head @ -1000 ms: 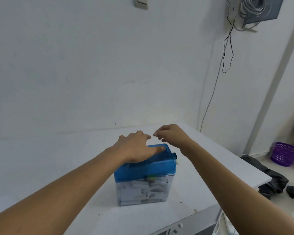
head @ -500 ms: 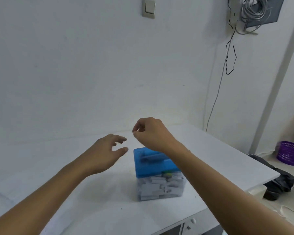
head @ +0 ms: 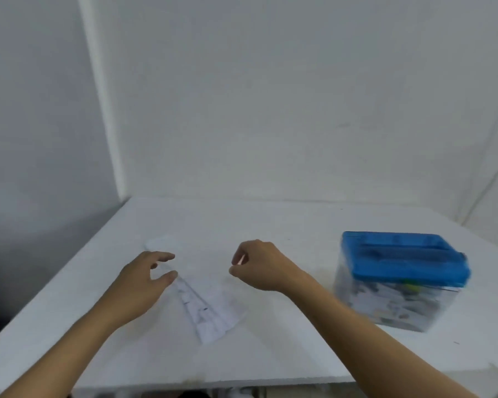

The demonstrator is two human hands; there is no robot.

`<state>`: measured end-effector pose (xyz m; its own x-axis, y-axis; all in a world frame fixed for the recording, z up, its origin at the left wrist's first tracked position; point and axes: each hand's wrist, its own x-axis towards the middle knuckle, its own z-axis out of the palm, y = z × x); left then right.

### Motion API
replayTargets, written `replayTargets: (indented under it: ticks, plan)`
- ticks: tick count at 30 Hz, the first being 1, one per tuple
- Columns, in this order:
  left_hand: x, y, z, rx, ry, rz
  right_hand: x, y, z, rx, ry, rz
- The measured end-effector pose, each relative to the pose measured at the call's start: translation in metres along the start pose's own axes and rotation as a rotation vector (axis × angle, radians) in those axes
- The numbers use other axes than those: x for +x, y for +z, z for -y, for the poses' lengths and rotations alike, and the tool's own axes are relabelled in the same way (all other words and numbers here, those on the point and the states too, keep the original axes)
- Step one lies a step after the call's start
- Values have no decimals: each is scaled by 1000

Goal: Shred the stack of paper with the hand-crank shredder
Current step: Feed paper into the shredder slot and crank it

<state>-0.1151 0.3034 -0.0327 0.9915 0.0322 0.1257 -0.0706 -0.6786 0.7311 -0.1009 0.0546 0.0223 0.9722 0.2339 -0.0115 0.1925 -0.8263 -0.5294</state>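
Thin white paper [head: 210, 308], a long flat stack, lies on the matte table [head: 270, 219] between the hands. Left hand [head: 144, 282] is spread wide and the right hand [head: 259, 268] loosely curled, both empty. The boxy shredder [head: 399, 280], blue lid on clear plastic, stands to the right.

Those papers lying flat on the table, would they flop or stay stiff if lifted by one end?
Probably floppy: the paper stack looks thin and lies flat on the table, so a lifted end would likely droop. It seems light, and the sheets look fanned apart, so they may slide over one another when pushed.
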Motion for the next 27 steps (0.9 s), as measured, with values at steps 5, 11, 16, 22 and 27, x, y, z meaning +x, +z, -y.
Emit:
replayTargets:
  ticks: [5,11,16,22,27]
  plan:
    - [-16,4,45,97,-106,-52,17,57,19,-148,68,69]
    - [-19,30,46,247,-33,-30,31,94,15,-244,123,94]
    - [-15,44,45,285,79,27,41,95,4,-120,131,85]
    - [-15,49,52,370,102,38,45,90,-3,-87,124,47]
    - [-19,50,51,406,108,35,44,86,-8,-69,135,2]
